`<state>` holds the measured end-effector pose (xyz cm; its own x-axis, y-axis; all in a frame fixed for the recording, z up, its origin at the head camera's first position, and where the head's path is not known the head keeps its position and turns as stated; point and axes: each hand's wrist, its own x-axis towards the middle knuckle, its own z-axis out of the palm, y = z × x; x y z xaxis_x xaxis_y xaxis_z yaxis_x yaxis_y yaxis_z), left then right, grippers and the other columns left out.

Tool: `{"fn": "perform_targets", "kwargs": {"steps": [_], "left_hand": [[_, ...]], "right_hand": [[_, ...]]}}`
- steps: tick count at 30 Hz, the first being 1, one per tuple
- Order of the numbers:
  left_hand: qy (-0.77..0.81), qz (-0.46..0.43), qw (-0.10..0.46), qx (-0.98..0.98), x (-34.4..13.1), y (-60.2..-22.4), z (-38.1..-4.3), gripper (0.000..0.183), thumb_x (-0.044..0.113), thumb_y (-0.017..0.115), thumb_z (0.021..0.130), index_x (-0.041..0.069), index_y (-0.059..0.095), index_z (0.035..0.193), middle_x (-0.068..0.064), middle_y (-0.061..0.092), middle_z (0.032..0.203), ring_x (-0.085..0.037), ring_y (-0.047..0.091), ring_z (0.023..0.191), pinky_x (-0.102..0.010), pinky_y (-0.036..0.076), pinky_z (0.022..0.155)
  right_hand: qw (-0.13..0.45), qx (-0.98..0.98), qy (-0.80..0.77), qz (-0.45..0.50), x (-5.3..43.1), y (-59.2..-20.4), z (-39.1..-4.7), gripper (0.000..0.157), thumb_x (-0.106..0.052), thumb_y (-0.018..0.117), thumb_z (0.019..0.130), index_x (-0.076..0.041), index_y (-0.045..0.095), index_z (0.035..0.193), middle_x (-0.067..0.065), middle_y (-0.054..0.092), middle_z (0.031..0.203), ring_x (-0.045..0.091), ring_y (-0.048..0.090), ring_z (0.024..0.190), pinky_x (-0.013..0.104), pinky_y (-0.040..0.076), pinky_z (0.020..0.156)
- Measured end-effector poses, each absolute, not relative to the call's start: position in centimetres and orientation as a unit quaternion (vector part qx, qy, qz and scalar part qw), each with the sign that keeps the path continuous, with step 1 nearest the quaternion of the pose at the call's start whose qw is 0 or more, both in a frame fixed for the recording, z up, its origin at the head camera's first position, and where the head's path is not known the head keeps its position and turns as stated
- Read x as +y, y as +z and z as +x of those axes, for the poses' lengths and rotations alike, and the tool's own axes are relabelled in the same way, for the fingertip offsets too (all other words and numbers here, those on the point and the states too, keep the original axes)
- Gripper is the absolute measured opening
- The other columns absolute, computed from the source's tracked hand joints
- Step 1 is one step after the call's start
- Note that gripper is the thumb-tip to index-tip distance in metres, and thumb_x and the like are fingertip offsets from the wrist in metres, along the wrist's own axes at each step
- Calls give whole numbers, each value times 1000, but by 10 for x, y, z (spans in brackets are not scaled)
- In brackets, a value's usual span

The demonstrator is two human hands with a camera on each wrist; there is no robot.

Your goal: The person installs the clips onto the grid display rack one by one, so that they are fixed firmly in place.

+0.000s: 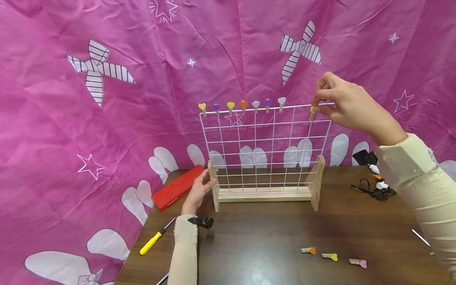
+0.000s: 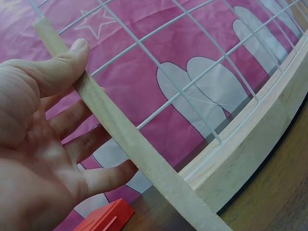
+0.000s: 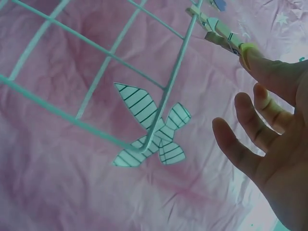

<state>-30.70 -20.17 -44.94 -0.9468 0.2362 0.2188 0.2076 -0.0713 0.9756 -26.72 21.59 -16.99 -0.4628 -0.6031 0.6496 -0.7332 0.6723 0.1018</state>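
A white wire grid rack (image 1: 264,139) stands upright in a wooden base (image 1: 265,196). My left hand (image 1: 201,188) holds its left wooden post (image 2: 120,127), with the thumb in front and the fingers around the other side. At the top right, my right hand (image 1: 347,101) pinches a small wooden clothespin with a yellow heart (image 1: 312,112). In the right wrist view, the jaws of this clothespin (image 3: 219,33) are at the top wire. Farther left, several heart clothespins in yellow, purple, orange and white, including a white one (image 1: 281,103), sit along the top wire.
Three clothespins lie on the brown table: orange (image 1: 309,250), yellow-green (image 1: 330,256) and pink (image 1: 358,262). A red case (image 1: 178,188) and a yellow screwdriver (image 1: 153,241) lie on the left. A black cable (image 1: 372,192) lies at right. Pink cloth (image 1: 142,91) hangs behind.
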Motion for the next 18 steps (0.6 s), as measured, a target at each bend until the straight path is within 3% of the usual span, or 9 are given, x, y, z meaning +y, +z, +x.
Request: {"fn": "perform_targets", "kwargs": {"steps": [9,14,18], "left_hand": [[716,160,2,680,-207,-467,-321,49,1,56,90,3,41,137,-17,44,136,-29,44,116,-57,31,97],[712,164,-9,683,-206,-469,-320,46,3,58,89,7,46,133,-14,47,134,-35,43,118,-56,34,96],[712,163,-18,683,-205,-470,-320,45,2,58,89,8,48,132,-13,50,131,-32,46,115,-52,37,94]], "right_hand": [[313,-879,95,348,197,-155,-288,10,-3,65,81,-13,66,80,2,48,88,20,49,72,37,37,58],[303,-886,90,340,191,-154,-294,14,-1,62,79,-14,67,82,1,48,89,20,50,73,38,36,56],[301,-887,85,339,189,-155,-298,19,2,59,78,-15,67,80,2,49,90,21,51,73,39,36,56]]}}
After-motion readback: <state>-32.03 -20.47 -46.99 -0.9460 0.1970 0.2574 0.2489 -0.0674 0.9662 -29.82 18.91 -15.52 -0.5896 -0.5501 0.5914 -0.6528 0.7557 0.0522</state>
